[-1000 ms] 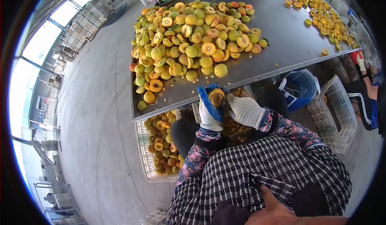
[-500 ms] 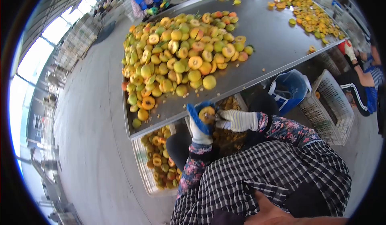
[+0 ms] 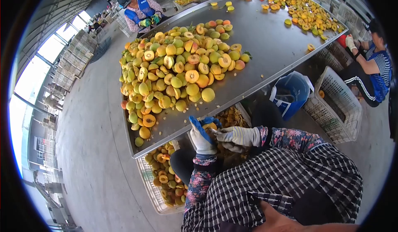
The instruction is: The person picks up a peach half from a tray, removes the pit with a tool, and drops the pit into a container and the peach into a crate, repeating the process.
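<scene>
My left hand (image 3: 202, 140), in a white glove with blue-coated fingers, cups a yellow peach (image 3: 210, 126). Its fingers wrap round the fruit and hide part of it. My right hand (image 3: 242, 136), in a striped pale glove, is closed beside the peach, fingertips pinched against its right side. Whatever the right fingers grip is too small and covered to make out. Both hands are just off the near edge of a metal table (image 3: 265, 37). A large heap of yellow-green peaches (image 3: 174, 80), some halved, lies on the table beyond them.
Below the hands is a container of brownish fruit pieces (image 3: 232, 118). A white crate (image 3: 150, 186) of peaches stands lower left. To the right are a blue bucket (image 3: 297, 89) and another crate (image 3: 354, 126). Co-workers sit at far left (image 3: 143, 8) and right (image 3: 379, 68).
The view has tilted and shifted slightly, showing more of both co-workers. My left fingers now cover more of the peach, and my right fingertips remain at its side.
</scene>
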Demonstrator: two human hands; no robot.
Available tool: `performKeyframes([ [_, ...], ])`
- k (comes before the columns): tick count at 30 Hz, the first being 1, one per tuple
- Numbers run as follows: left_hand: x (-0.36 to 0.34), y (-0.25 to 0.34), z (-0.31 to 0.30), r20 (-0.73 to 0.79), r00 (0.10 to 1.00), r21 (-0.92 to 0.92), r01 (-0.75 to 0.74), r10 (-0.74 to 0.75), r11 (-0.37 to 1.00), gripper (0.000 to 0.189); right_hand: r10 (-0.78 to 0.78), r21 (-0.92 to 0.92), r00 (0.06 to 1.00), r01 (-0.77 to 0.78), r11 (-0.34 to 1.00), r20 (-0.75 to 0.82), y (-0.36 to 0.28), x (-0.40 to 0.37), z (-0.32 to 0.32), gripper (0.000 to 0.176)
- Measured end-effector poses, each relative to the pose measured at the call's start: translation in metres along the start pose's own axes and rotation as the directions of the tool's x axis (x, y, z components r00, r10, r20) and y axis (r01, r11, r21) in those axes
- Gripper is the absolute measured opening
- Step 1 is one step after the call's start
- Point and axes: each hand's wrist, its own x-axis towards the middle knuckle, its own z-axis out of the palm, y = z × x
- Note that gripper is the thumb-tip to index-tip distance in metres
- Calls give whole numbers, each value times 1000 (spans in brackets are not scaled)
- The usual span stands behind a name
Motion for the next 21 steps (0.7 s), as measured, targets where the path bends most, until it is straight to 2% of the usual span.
performKeyframes([
  [1,1,-6,2,-28,999,-33,-22,21,999,60,13,76,1000,-15,997,24,1,1,-3,31],
  [3,9,-32,-9,-37,997,-172,60,-68,983,56,32,214,998,-41,976,48,8,7,-9,28],
  [4,12,-33,-4,-132,991,-44,12,-18,999,60,0,164,1000,-1,986,3,11,7,-5,32],
  [6,6,-14,6,-135,979,-156,130,-151,979,66,-108,-152,994,103,983,-22,12,7,-4,32],
  [7,8,-10,3,-70,960,-249,248,-273,936,64,-144,-296,989,126,947,-41,7,4,-2,33],
  [8,10,-8,0,10,923,-333,365,-384,869,63,-167,-316,984,138,939,-68,11,6,-3,36],
  [10,14,-14,-5,64,908,-291,415,-415,862,62,-166,-353,982,124,927,-89,12,5,-3,37],
  [13,10,-1,2,67,896,-275,440,-439,855,64,39,28,999,-39,999,-6,14,5,-8,36],
  [16,11,-17,-2,40,939,-262,340,-342,903,64,54,286,988,-94,954,143,15,8,-14,35],
  [17,12,-23,-3,22,939,-249,337,-342,908,64,63,309,990,-99,946,126,15,6,-13,33],
  [19,13,-25,-1,-14,939,-222,331,-343,917,64,15,75,1000,-14,997,-7,15,3,-5,33],
  [20,14,-25,-1,3,920,-271,379,-393,885,64,-21,-49,997,18,999,-70,15,3,-3,33],
  [21,14,-26,0,24,897,-318,426,-442,847,65,-21,-80,997,15,997,-72,16,3,-4,32],
])
